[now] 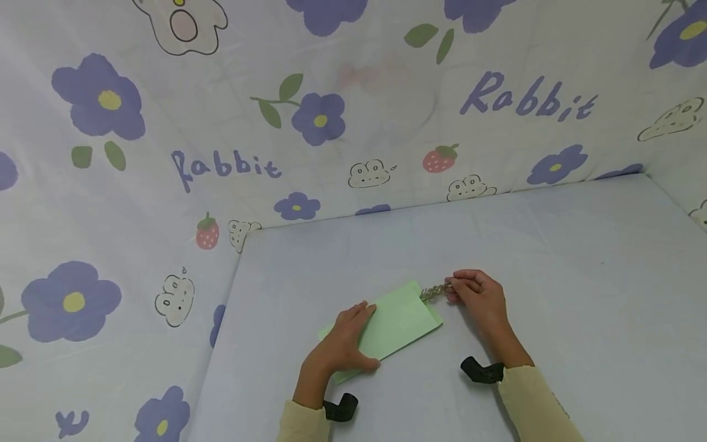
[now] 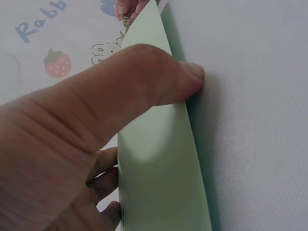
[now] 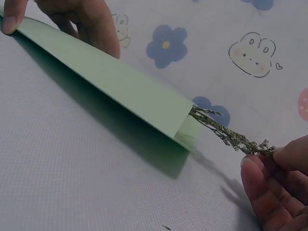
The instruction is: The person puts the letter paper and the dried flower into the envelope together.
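A pale green paper envelope (image 1: 394,325) lies slanted on the white table, its open end facing right. My left hand (image 1: 342,341) holds it across the left part, thumb at the near edge and fingers at the far edge. Out of the open end sticks a dried flower sprig (image 3: 226,132), whose other part is hidden inside the envelope. The sprig's outer tip is pinched between thumb and fingers of my right hand (image 1: 479,298). In the left wrist view the thumb (image 2: 144,77) crosses over the green paper.
White table surface (image 1: 580,294) spreads around the envelope. Behind and to the left stands cloth (image 1: 386,116) printed with purple flowers, rabbits and strawberries. Black wrist-worn devices (image 1: 482,371) sit by both sleeves. A tiny dark fragment (image 3: 166,227) lies on the table.
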`<state>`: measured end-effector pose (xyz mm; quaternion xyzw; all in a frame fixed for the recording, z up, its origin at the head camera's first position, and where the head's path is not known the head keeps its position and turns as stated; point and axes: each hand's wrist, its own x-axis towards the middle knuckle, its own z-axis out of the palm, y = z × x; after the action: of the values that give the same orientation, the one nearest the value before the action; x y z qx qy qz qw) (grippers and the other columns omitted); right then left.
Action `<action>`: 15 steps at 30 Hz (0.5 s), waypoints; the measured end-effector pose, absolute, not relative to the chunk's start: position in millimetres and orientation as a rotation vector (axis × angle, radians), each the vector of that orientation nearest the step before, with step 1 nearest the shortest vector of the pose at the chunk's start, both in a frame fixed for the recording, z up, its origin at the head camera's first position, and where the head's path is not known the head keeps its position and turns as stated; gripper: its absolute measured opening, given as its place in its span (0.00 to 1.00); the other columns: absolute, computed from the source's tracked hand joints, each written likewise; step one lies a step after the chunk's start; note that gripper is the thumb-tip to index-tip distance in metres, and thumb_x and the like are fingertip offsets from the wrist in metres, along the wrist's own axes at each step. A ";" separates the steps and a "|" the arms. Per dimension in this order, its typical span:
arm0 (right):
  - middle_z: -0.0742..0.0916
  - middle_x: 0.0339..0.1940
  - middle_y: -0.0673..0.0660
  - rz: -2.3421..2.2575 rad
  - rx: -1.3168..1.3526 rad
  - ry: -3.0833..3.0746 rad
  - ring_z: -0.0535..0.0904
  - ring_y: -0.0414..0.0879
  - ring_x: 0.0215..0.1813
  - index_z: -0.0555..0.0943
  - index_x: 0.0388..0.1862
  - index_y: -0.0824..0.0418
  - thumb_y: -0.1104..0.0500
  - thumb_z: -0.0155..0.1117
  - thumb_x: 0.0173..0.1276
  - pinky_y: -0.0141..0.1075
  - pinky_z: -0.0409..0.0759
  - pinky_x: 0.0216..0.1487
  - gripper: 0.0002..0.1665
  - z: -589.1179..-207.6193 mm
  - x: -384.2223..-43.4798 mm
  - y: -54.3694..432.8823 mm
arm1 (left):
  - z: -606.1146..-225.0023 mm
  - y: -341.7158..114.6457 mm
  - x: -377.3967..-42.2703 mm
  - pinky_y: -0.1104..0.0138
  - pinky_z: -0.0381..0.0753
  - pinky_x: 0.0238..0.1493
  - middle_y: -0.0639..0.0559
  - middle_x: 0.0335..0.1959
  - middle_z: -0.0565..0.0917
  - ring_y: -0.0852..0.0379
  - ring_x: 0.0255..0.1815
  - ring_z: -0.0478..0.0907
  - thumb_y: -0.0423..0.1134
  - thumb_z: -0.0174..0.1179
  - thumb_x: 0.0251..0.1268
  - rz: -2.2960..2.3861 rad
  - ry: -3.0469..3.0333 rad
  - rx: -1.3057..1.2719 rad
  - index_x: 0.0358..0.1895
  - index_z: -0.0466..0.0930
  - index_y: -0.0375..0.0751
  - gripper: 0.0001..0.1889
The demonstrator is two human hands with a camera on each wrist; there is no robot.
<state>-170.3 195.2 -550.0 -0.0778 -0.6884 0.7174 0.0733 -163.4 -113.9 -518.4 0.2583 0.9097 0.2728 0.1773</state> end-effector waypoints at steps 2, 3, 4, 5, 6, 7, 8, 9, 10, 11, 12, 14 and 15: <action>0.85 0.52 0.71 2.154 -0.230 -2.067 0.88 0.45 0.43 0.76 0.56 0.75 0.62 0.62 0.75 0.37 0.84 0.43 0.18 -549.6 -170.3 195.3 | -518.7 -114.1 -163.5 0.47 0.65 0.68 0.46 0.80 0.55 0.45 0.78 0.51 0.44 0.76 0.48 0.770 2.577 0.736 0.80 0.56 0.44 0.54; 0.85 0.51 0.71 2.154 -0.230 -2.065 0.88 0.45 0.42 0.76 0.56 0.75 0.63 0.62 0.75 0.37 0.84 0.43 0.18 -549.3 -170.3 195.3 | -518.8 -114.2 -163.6 0.47 0.65 0.68 0.46 0.80 0.55 0.45 0.78 0.50 0.44 0.76 0.48 0.770 2.577 0.736 0.80 0.55 0.44 0.54; 0.85 0.51 0.71 2.153 -0.232 -2.062 0.88 0.45 0.42 0.76 0.55 0.75 0.63 0.62 0.75 0.37 0.85 0.42 0.17 -549.0 -170.4 195.3 | -519.2 -114.3 -163.8 0.47 0.65 0.68 0.46 0.80 0.55 0.45 0.78 0.50 0.45 0.76 0.48 0.768 2.579 0.739 0.80 0.55 0.44 0.54; 0.86 0.51 0.71 2.155 -0.234 -2.058 0.88 0.45 0.42 0.76 0.55 0.75 0.63 0.62 0.74 0.37 0.85 0.42 0.17 -548.7 -170.4 195.2 | -519.3 -114.4 -163.9 0.47 0.65 0.68 0.46 0.80 0.55 0.45 0.78 0.50 0.45 0.76 0.48 0.767 2.581 0.740 0.80 0.55 0.44 0.54; 0.86 0.50 0.71 2.154 -0.238 -2.057 0.88 0.45 0.41 0.76 0.55 0.74 0.63 0.62 0.74 0.37 0.85 0.42 0.17 -548.6 -170.5 195.1 | -519.4 -114.5 -164.0 0.47 0.65 0.68 0.46 0.80 0.55 0.45 0.78 0.50 0.45 0.76 0.48 0.766 2.583 0.743 0.80 0.55 0.44 0.54; 0.86 0.50 0.70 2.152 -0.244 -2.057 0.88 0.45 0.41 0.77 0.55 0.74 0.63 0.62 0.74 0.37 0.85 0.42 0.17 -548.5 -170.6 195.0 | -519.5 -114.6 -164.0 0.47 0.65 0.68 0.46 0.80 0.55 0.45 0.78 0.51 0.45 0.76 0.49 0.766 2.585 0.746 0.80 0.56 0.44 0.54; 0.86 0.50 0.70 2.150 -0.251 -2.058 0.88 0.45 0.41 0.77 0.54 0.74 0.63 0.63 0.74 0.37 0.85 0.41 0.17 -548.5 -170.7 194.9 | -519.6 -114.7 -164.0 0.47 0.65 0.68 0.46 0.80 0.55 0.45 0.78 0.51 0.45 0.76 0.49 0.766 2.587 0.749 0.80 0.56 0.44 0.53; 0.86 0.49 0.69 2.151 -0.257 -2.058 0.88 0.44 0.41 0.77 0.54 0.74 0.63 0.63 0.74 0.37 0.85 0.41 0.17 -548.6 -170.8 194.7 | -519.6 -114.8 -163.9 0.47 0.65 0.68 0.46 0.80 0.55 0.45 0.78 0.51 0.45 0.76 0.49 0.767 2.587 0.751 0.80 0.56 0.44 0.53; 0.87 0.49 0.69 2.152 -0.262 -2.059 0.88 0.44 0.41 0.77 0.54 0.74 0.63 0.63 0.74 0.37 0.85 0.41 0.16 -548.8 -170.9 194.6 | -519.6 -114.8 -163.8 0.47 0.65 0.68 0.46 0.79 0.55 0.45 0.78 0.51 0.45 0.76 0.49 0.766 2.588 0.753 0.80 0.56 0.44 0.53; 0.87 0.49 0.69 2.149 -0.267 -2.063 0.88 0.44 0.40 0.77 0.54 0.74 0.63 0.63 0.74 0.37 0.85 0.41 0.16 -549.2 -171.1 194.4 | -519.3 -114.8 -163.5 0.47 0.65 0.68 0.45 0.79 0.55 0.45 0.78 0.51 0.45 0.76 0.49 0.768 2.587 0.754 0.80 0.56 0.44 0.53; 0.87 0.49 0.69 2.144 -0.267 -2.069 0.88 0.44 0.40 0.77 0.53 0.74 0.62 0.63 0.74 0.37 0.85 0.41 0.17 -549.3 -171.0 194.3 | -519.2 -114.8 -163.4 0.47 0.65 0.68 0.45 0.79 0.55 0.45 0.78 0.51 0.45 0.76 0.49 0.767 2.586 0.755 0.80 0.56 0.43 0.53; 0.87 0.49 0.69 2.135 -0.270 -2.079 0.88 0.44 0.40 0.77 0.53 0.74 0.62 0.64 0.73 0.36 0.85 0.41 0.17 -549.8 -171.1 194.2 | -518.6 -114.5 -163.3 0.47 0.65 0.68 0.45 0.80 0.55 0.44 0.78 0.51 0.45 0.76 0.49 0.770 2.583 0.754 0.80 0.56 0.43 0.53; 0.87 0.48 0.68 2.131 -0.274 -2.084 0.88 0.44 0.40 0.78 0.53 0.73 0.62 0.64 0.73 0.36 0.85 0.41 0.17 -550.3 -171.4 194.2 | -518.4 -114.4 -163.4 0.47 0.64 0.68 0.45 0.79 0.55 0.44 0.78 0.50 0.45 0.76 0.48 0.769 2.581 0.754 0.80 0.56 0.43 0.54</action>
<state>-171.4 194.2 -550.3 -0.0913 -0.6943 0.7100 0.0744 -163.4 -114.4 -518.4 0.2657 0.9092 0.2710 0.1713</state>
